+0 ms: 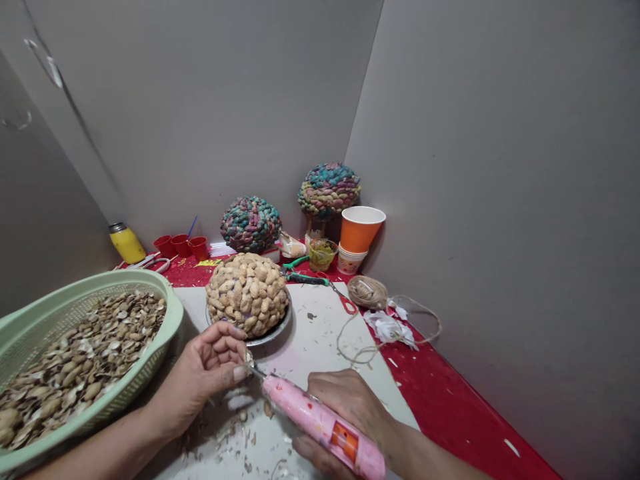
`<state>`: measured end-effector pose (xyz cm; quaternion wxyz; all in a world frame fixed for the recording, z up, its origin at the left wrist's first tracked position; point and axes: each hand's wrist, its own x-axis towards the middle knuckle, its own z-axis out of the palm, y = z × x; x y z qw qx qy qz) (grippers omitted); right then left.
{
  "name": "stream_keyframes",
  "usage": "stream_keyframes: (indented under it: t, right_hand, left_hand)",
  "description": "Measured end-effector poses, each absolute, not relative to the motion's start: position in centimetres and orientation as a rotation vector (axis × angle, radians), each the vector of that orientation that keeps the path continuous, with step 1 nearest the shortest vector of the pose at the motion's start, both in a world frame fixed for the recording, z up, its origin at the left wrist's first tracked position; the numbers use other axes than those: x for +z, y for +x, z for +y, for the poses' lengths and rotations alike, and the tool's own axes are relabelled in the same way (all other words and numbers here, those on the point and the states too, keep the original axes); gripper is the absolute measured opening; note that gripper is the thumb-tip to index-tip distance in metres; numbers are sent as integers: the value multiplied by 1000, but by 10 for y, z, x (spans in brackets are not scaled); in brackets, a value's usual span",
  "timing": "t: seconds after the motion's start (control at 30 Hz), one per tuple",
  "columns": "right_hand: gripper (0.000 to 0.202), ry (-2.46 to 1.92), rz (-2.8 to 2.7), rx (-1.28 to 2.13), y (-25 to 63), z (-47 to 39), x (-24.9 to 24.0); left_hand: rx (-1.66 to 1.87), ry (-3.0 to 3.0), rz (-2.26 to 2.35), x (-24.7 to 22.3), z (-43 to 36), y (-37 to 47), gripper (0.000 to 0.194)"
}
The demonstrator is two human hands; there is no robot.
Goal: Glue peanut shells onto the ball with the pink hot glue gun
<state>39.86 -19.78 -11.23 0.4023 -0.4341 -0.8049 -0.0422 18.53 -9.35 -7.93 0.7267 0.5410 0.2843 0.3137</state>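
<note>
My left hand (213, 363) pinches a peanut shell (249, 357) between thumb and fingertips, just in front of a dome covered with peanut shells. My right hand (345, 403) is wrapped round a pink glue gun (313, 417), whose thin metal tip meets the shell or sits right by it. The shell-covered dome (247, 293) rests on a round metal plate (283, 328). At the left, a pale green basket (173, 310) holds many loose shells (90, 360). Shell crumbs are scattered on the light board (325, 343) below my hands.
Behind stand two painted shell domes (251, 223) (329, 190), an orange cup (361, 230), several red cups (181, 245) and a yellow bottle (128, 245). Green-handled pliers (310, 279), red-handled scissors (346, 303), a twine ball (367, 292) and crumpled plastic (393, 330) lie toward the right.
</note>
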Motion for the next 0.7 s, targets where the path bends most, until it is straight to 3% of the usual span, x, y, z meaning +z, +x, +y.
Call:
stream_keyframes:
  t: [0.7]
  right_hand:
    - [44,-1138,-2079,-170,399,-198,-112]
  left_hand:
    - [745,1087,646,-74,-93,189,37]
